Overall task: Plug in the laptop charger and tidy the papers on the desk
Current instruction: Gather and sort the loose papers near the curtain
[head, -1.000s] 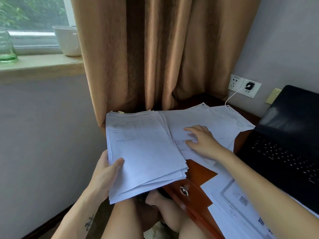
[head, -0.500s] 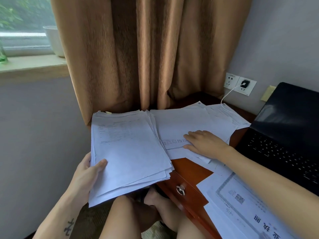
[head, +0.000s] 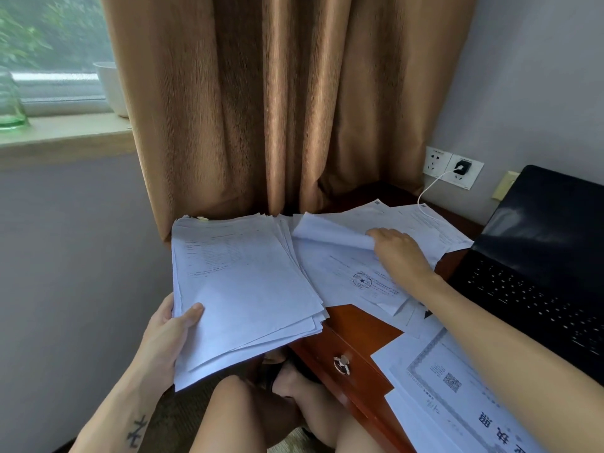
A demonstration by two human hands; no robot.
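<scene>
Laptop (head: 539,256) at 3 o'clock: cropped by right edge. Certificate (head: 457,380) at 5: cut by bottom edge. Green glass (head: 9,103) at 10: cropped left. White cup (head: 111,89) is half behind curtain (head: 261,109). Left hand (head: 166,331) fingers hidden under paper stack (head: 242,289). Right hand (head: 402,253) fingertips hidden by the lifted sheet (head: 330,233) it holds. Stack print too small to read.

Papers across mid-frame, laptop at the right edge
A paper stack (head: 242,289) sits centre-left in the left hand (head: 166,335), overhanging the desk (head: 356,328); loose sheets (head: 343,266) lie right of it, one gripped by the right hand (head: 398,253); the laptop (head: 539,256) stands far right, the charger plug (head: 461,167) in the wall socket (head: 474,176) up-left of it
</scene>
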